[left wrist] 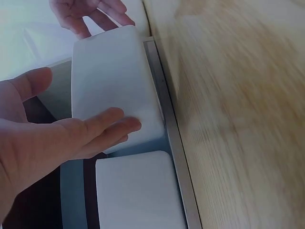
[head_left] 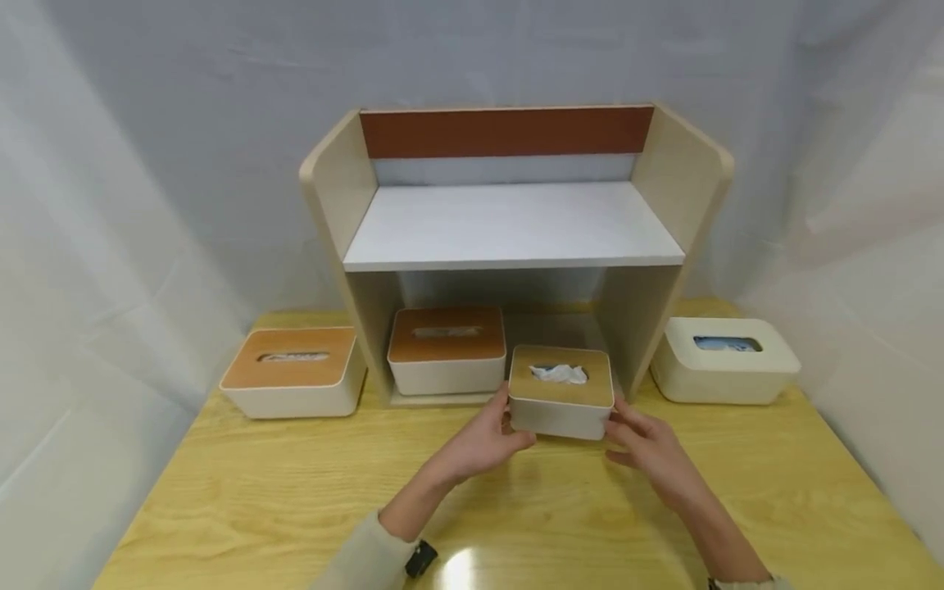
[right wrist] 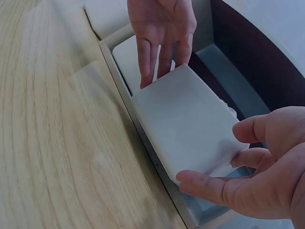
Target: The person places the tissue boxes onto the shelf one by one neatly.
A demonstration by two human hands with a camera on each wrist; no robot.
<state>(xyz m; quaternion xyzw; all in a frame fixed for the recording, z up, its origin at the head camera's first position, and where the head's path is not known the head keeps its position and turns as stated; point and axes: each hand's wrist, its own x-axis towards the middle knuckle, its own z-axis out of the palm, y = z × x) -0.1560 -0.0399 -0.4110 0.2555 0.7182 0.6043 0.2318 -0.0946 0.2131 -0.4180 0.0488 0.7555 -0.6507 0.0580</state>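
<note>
Between my two hands is a small white tissue box (head_left: pixel 562 418) with a wooden lid and a tissue showing through its slot. Held at the front of the shelf's lower compartment, it looks slightly tilted. My left hand (head_left: pixel 483 442) holds its left end, the fingers reaching over the white face in the left wrist view. At the right end, my right hand (head_left: pixel 652 455) grips the box, fingers and thumb bent about that end in the right wrist view. Left of it in the compartment sits a larger tissue box (head_left: pixel 447 375) with a brown lid.
A two-level shelf (head_left: pixel 509 229) with pale side panels and a white upper board stands on the wooden table (head_left: pixel 310 492). Outside it are an orange-lidded tissue box (head_left: pixel 295 397) on the left and a cream tissue box (head_left: pixel 726 381) on the right.
</note>
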